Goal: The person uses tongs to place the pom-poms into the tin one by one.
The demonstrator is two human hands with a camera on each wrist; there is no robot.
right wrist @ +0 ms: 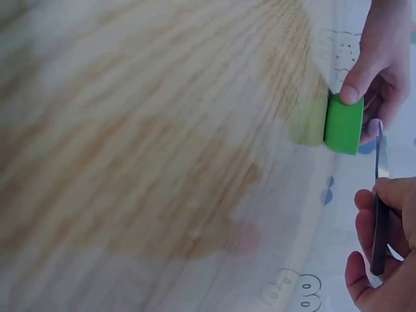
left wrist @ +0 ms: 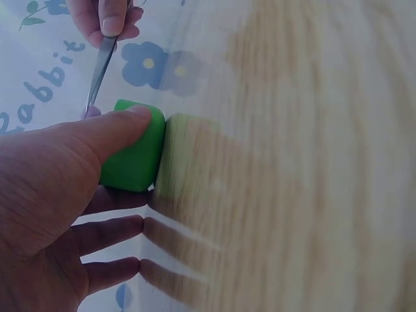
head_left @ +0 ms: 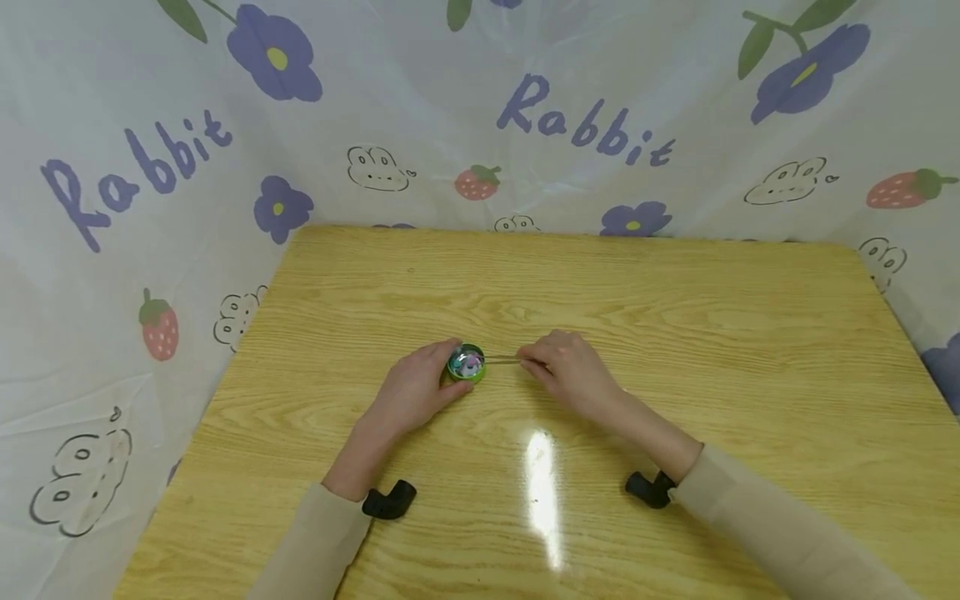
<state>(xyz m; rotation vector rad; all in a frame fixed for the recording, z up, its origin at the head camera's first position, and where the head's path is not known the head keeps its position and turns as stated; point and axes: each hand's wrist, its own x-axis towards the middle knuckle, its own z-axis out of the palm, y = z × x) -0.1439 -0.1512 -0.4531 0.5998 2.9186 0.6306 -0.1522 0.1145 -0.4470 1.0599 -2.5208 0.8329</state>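
Observation:
A small round green container (head_left: 480,377) with shiny, multicoloured contents stands on the table left of centre. My left hand (head_left: 414,385) grips it, thumb on the near side and fingers around the far side. In the left wrist view, the thumb presses the green wall and the lower fingers reach the tabletop. My right hand (head_left: 576,377) pinches slim metal tweezers (right wrist: 379,224), which point left at the container. At their tips, by the container's opening, is a small lilac piece (right wrist: 375,127); its kind is too small to make out.
The wood-grain table (head_left: 675,317) has a bright glare patch in front of the hands. A white curtain (head_left: 420,100) printed with flowers, strawberries and rabbits hangs behind and beside it. Black angled pieces (head_left: 390,500) sit at both wrists.

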